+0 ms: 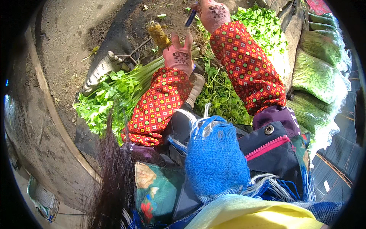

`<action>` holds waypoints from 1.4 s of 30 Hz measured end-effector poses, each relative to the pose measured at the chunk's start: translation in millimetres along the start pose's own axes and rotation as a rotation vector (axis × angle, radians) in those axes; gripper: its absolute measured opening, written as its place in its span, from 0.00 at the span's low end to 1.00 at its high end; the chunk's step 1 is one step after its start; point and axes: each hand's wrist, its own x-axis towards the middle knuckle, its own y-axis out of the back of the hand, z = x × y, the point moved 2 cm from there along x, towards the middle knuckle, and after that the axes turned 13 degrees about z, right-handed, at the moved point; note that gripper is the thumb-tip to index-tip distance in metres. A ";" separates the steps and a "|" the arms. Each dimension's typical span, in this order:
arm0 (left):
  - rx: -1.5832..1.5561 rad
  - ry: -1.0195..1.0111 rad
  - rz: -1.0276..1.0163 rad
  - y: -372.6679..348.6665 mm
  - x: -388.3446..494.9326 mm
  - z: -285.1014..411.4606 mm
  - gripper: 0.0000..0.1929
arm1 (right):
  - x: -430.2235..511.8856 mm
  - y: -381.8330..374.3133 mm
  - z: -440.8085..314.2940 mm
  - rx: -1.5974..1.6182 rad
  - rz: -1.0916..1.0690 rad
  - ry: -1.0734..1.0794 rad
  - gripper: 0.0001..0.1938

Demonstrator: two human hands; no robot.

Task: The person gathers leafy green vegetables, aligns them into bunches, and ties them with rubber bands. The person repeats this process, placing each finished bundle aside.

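Observation:
Both my hands wear pink gloves with dark printing, below red patterned sleeves. My left hand (179,57) is on a bunch of celery (143,75), around the stalks near their cut end, with two fingers stretched forward. The leafy tops (98,97) spread to the left. Farther forward and to the right, my right hand (214,15) holds a narrow dark-blue tool (190,17), perhaps a knife, cut off partly by the top edge. Its tip points down toward my left hand. The left palm and thumb are hidden.
Loose celery leaves and trimmings (220,94) lie between my arms. A leafy celery pile (258,28) stands beyond my right sleeve. Plastic-wrapped greens (314,74) line the right side. A striped shoe (100,73) is at left, near a forked twig (130,54). A curved pale edge (45,91) crosses the ground.

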 end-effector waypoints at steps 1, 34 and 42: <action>-0.002 0.010 -0.010 -0.2 0.1 0.6 0.34 | -1.2 4.6 -0.4 0.048 0.025 -0.030 0.06; -0.084 0.101 0.052 -21.1 -2.1 -1.6 0.32 | -46.4 7.2 50.6 1.268 -0.150 -0.380 0.20; 0.114 -0.055 0.169 -12.4 -4.9 2.5 0.20 | -41.6 -37.7 53.8 0.815 -0.519 -0.184 0.14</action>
